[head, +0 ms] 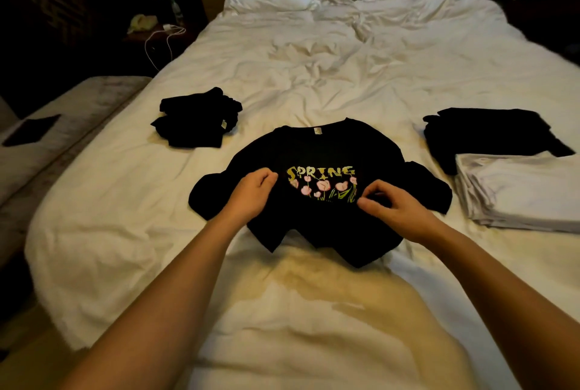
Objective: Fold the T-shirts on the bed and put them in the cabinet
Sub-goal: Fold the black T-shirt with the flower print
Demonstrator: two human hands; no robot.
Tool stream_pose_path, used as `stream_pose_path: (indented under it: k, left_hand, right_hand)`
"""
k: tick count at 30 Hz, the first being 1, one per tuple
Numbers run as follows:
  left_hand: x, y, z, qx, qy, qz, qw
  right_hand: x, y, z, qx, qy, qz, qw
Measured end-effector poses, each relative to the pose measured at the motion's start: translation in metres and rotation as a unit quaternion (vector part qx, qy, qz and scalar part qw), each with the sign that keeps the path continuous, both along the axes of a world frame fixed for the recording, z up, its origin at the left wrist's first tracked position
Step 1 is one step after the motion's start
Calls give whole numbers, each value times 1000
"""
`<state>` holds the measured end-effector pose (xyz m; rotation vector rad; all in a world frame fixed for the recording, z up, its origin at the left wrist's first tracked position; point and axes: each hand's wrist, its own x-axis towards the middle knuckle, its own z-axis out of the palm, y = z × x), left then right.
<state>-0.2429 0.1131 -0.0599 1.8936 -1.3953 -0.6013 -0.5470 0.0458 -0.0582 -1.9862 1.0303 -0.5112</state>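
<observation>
Both hands, left hand point(251, 193) and right hand point(394, 210), fingers curled, pinch the black SPRING T-shirt point(317, 154) lying on the white bed point(314, 69).

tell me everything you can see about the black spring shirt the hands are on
The black T-shirt lies print-up on the white bed, collar away from the person, a small white label inside the neck. Its soft knit front shows yellow "SPRING" lettering over pink tulips with green stems. The lower part is bunched and creased toward the person, sleeves spread to each side. The left hand and the right hand each pinch the fabric on either side of the print.
</observation>
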Motion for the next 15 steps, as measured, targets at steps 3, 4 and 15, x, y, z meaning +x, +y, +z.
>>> stream_pose_path:
  k: [3, 4, 15]
  left_hand:
    - [8, 5, -12, 67, -123, 6, 990]
    - [7, 9, -18, 69, -188, 8, 980]
    - [-35, 63, -84, 60, -323, -88, 940]
  right_hand:
    - [-2, 5, -9, -3, 101, 13, 995]
    - [-2, 6, -13, -12, 142, 18, 990]
    - [7, 55, -73, -271, 315, 73, 907]
